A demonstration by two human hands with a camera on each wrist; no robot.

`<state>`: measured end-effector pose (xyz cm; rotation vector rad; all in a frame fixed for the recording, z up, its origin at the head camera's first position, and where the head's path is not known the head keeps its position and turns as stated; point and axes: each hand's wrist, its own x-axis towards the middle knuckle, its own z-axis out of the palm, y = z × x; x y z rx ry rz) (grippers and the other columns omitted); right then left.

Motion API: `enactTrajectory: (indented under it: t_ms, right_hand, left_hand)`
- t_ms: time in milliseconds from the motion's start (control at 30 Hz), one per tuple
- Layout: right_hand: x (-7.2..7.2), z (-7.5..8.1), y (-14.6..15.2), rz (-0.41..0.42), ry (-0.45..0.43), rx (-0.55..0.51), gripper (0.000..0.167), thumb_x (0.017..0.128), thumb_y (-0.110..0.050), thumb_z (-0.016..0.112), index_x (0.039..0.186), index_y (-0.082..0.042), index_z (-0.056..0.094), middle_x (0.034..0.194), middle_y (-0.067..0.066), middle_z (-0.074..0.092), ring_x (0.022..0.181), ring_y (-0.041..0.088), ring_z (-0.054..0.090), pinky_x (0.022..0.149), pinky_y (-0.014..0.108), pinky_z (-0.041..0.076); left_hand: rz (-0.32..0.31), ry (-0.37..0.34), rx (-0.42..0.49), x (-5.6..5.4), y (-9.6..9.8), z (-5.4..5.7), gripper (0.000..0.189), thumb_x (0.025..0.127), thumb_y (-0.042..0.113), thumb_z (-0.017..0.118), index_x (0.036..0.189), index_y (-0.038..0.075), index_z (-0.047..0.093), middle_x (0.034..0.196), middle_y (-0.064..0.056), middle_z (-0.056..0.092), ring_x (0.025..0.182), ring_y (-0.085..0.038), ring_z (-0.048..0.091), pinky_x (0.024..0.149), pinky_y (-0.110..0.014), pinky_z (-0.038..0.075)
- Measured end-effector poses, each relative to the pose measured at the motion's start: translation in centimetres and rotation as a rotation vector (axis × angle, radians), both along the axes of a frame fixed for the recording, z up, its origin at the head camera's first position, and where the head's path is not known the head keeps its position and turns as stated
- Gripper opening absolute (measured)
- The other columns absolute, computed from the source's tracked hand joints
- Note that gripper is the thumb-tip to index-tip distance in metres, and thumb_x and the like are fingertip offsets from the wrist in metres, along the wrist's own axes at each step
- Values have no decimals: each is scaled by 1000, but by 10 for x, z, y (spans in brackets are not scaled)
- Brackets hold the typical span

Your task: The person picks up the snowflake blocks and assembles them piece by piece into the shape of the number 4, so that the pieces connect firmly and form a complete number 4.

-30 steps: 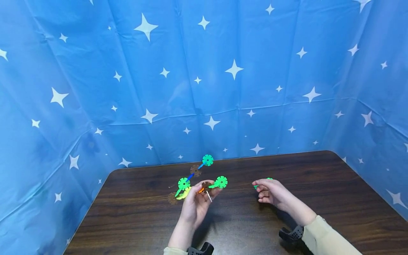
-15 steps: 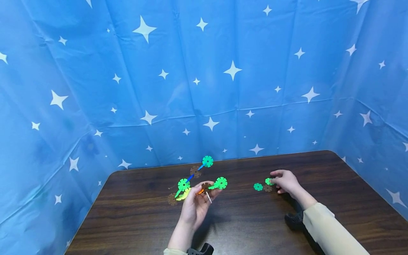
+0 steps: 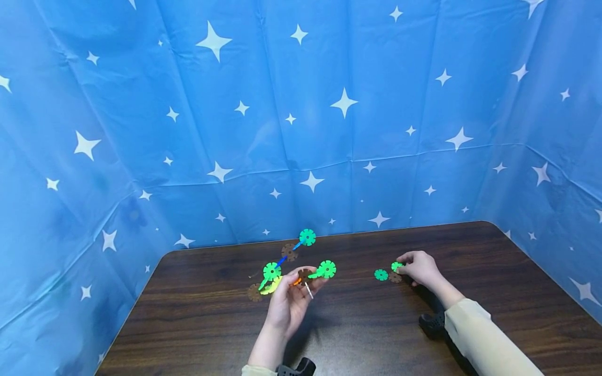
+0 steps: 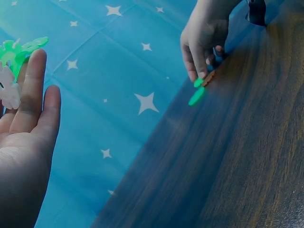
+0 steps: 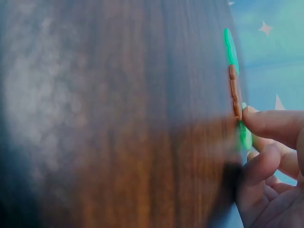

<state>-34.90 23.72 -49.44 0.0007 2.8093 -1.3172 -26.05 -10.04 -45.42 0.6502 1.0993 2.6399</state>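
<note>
In the head view my left hand (image 3: 291,305) holds a joined chain of interlocking plastic discs, among them a green disc (image 3: 271,271), a brown disc (image 3: 289,253), a yellow disc (image 3: 271,286) and a teal disc (image 3: 308,237) at its far end. A white disc (image 4: 9,89) is near those fingers in the left wrist view. Over on the right, my right hand (image 3: 421,271) pinches a bright green disc (image 3: 397,267) at the table surface, thumb and finger on its edge. Touching or close to it lie a loose brown disc (image 3: 395,277) and a teal-green disc (image 3: 381,274).
The dark wood table (image 3: 211,324) has rounded back corners. A blue curtain with white stars (image 3: 324,130) stands behind it and along both sides. Each wrist wears a black strap device (image 3: 432,325).
My right hand has moved right, off the discs it covered, so the teal-green and brown ones now show; its fingertips have closed on the bright green disc. My left hand stays nearly still.
</note>
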Motion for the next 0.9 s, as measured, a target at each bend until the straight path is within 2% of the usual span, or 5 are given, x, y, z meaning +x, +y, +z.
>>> enactTrajectory:
  t_ms: [133, 300, 500, 667, 900]
  right_hand:
    - [0, 2, -1, -1, -1, -16, 26, 86, -6, 68, 109, 4, 61, 80, 9, 52, 51, 17, 46, 44, 33, 48]
    - [0, 2, -2, -16, -5, -53, 23, 86, -3, 66, 107, -2, 57, 79, 9, 54, 49, 17, 45, 44, 34, 47]
    - [10, 6, -10, -25, -27, -146, 20, 87, -9, 69, 103, 2, 64, 76, 7, 60, 57, 18, 50, 45, 33, 46]
    - [26, 17, -31, 86, -62, -305, 23, 89, -13, 69, 103, 5, 68, 74, 10, 59, 57, 17, 49, 45, 30, 44]
    - [54, 30, -71, 298, -105, -431, 20, 89, -14, 69, 101, 2, 70, 76, 10, 59, 52, 12, 45, 46, 29, 47]
  left_hand:
    - [-2, 0, -3, 1, 0, 1, 45, 101, 12, 25, 110, 11, 69, 112, -2, 68, 106, -21, 65, 106, -38, 38]
    - [2, -6, 2, 1, 1, 1, 45, 101, 12, 25, 109, 11, 69, 112, -1, 67, 106, -21, 65, 106, -38, 38]
    - [-3, -11, -3, 1, 2, -1, 45, 101, 12, 25, 109, 10, 69, 112, -2, 67, 106, -21, 65, 106, -38, 38]
    - [7, -15, -3, 1, 2, -1, 44, 101, 12, 26, 110, 9, 68, 111, -3, 67, 105, -22, 66, 105, -38, 39]
    - [14, -19, -6, 0, 2, -1, 43, 101, 12, 26, 109, 9, 68, 111, -3, 67, 104, -22, 66, 105, -39, 39]
